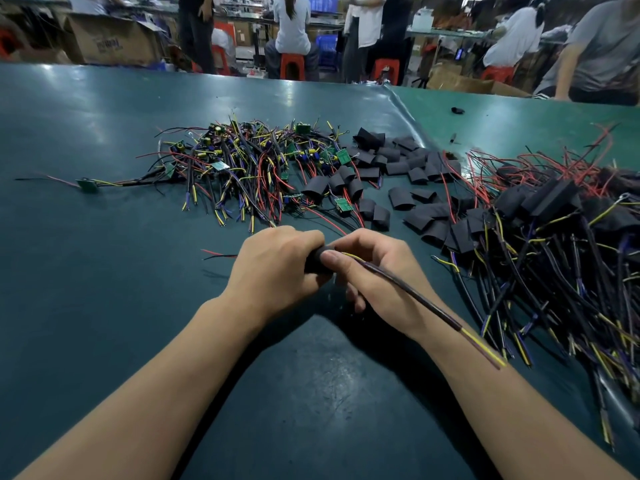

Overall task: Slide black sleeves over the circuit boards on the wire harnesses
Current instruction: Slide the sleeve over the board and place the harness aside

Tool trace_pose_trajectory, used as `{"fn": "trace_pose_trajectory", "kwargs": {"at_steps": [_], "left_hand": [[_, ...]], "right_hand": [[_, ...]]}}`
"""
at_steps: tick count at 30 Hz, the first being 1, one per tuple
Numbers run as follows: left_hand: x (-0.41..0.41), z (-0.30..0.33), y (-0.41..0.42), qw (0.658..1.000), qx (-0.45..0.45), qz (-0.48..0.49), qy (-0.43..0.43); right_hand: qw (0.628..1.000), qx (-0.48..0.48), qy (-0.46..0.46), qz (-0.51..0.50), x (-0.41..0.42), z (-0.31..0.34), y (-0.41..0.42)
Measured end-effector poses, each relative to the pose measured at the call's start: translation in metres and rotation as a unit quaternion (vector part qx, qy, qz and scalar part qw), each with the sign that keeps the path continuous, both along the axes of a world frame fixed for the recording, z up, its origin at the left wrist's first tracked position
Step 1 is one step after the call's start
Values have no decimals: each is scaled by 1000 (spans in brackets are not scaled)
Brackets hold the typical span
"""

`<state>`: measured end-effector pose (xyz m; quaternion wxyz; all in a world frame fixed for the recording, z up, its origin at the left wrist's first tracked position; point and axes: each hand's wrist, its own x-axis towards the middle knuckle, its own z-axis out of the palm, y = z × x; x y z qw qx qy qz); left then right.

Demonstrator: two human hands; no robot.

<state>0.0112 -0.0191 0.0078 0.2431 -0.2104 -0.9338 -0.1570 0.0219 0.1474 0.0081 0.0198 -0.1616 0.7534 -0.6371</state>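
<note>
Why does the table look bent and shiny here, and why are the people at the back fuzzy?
Head view: the wide-angle lens bows the green table edge; overhead lights leave pale glare patches on the mat; the background workers are soft and blurred; the left hand and right hand are sharp, casting shadows below.

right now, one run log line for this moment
step: sleeving | left hand: grips black sleeve | right hand: pinches harness cable at sleeve mouth | board: hidden | loose sleeves: mid-table

Bare harnesses (239, 161) left, sleeves (391, 168) middle, sleeved harnesses (540, 237) right.
</note>
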Motion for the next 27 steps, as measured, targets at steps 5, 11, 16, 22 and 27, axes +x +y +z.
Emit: {"fn": "trace_pose_trajectory", "kwargs": {"at_steps": [5, 11, 16, 22, 27], "left_hand": [[-1, -2, 2, 1000, 1, 14, -4], [-3, -4, 1, 999, 32, 27, 0], [-1, -5, -2, 999, 26, 29, -25], [-2, -2, -2, 996, 32, 42, 72], [-4, -3, -3, 985, 92, 89, 116]], "right_hand": [[998, -50, -39, -15, -2, 0, -2], [995, -87, -50, -17, -4, 4, 1], [994, -80, -70, 17, -1, 4, -2], [999, -42, -19, -27, -1, 4, -1], [929, -291, -26, -226, -13, 32, 30]]}}
